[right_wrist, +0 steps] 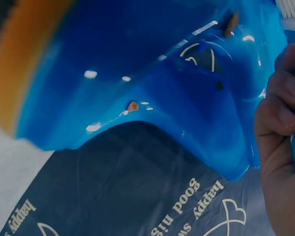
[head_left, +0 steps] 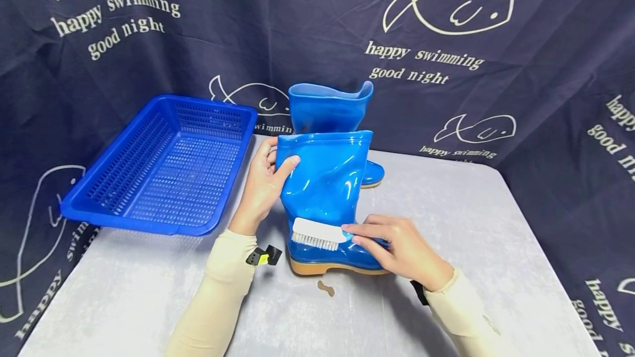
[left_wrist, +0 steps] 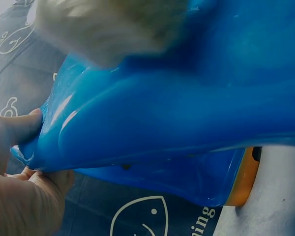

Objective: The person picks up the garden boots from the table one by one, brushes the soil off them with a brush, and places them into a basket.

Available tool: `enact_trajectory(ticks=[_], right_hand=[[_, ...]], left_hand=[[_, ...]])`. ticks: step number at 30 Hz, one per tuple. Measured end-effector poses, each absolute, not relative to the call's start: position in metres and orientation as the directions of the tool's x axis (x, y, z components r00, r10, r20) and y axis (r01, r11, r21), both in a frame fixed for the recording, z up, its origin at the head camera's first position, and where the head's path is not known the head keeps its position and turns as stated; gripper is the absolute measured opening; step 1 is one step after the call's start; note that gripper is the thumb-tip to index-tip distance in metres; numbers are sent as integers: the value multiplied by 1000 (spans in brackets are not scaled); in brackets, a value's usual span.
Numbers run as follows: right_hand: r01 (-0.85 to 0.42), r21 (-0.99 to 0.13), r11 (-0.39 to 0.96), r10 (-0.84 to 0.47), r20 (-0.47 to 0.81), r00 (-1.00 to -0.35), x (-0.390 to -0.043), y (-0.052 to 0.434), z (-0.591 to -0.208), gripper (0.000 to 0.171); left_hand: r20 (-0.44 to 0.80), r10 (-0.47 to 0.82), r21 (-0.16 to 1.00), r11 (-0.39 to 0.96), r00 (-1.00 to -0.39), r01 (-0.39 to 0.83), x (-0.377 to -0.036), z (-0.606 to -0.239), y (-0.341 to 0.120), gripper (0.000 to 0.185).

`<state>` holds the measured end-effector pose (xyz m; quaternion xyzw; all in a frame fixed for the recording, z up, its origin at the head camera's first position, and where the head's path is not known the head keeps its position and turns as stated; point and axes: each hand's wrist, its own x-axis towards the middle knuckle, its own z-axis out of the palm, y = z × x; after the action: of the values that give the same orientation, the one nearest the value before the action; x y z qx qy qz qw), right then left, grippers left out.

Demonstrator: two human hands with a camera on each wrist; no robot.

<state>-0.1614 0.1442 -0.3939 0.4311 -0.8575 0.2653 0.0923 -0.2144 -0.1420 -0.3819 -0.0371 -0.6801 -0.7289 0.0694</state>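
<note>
A glossy blue rain boot with a tan sole stands upright on the table, toe to the right. My left hand grips its upper rim at the left side, thumb on the outer face. In my right hand is a scrub brush with a white head and blue handle, held across the boot's ankle, bristles downward. Whether the bristles touch the boot I cannot tell. Small brown patches show on the boot in the right wrist view. The blurred bristles loom close in the left wrist view.
A second blue boot stands behind the first, partly hidden. To the left lies a blue perforated basket. A small brown scrap rests on the grey-white table before the boot. Dark fish-print cloth hangs behind.
</note>
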Motion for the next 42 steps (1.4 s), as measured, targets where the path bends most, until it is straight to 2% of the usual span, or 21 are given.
enact_trajectory(ticks=[5,14,18,26,31,36,42], right_hand=[[-790,-386,476,-707,365,-605,-152,160,-401,31],[-762,-407,505,-715,298,-633,-136,177,-399,25],[-782,-403,476,-693,376,-615,-136,177,-393,30],[-772,-371,516,-591,498,-634,-142,179,-382,37],[-776,-363,515,-529,578,-621,-149,192,-379,41],[-761,-403,509,-485,596,-640,-154,206,-379,44],[-740,-460,490,-458,587,-668,-153,220,-384,45]], left_hand=[[160,-37,985,-53,-986,161,-217,-379,-140,45],[182,-38,981,-56,-983,184,-221,-376,-138,46],[187,-43,981,-43,-981,189,-222,-375,-136,46],[175,-41,984,-25,-984,176,-222,-372,-132,47],[231,-96,970,-52,-968,237,-222,-369,-129,45],[268,-159,954,-90,-950,284,-221,-370,-125,39],[275,-128,954,-83,-953,287,-226,-371,-117,36]])
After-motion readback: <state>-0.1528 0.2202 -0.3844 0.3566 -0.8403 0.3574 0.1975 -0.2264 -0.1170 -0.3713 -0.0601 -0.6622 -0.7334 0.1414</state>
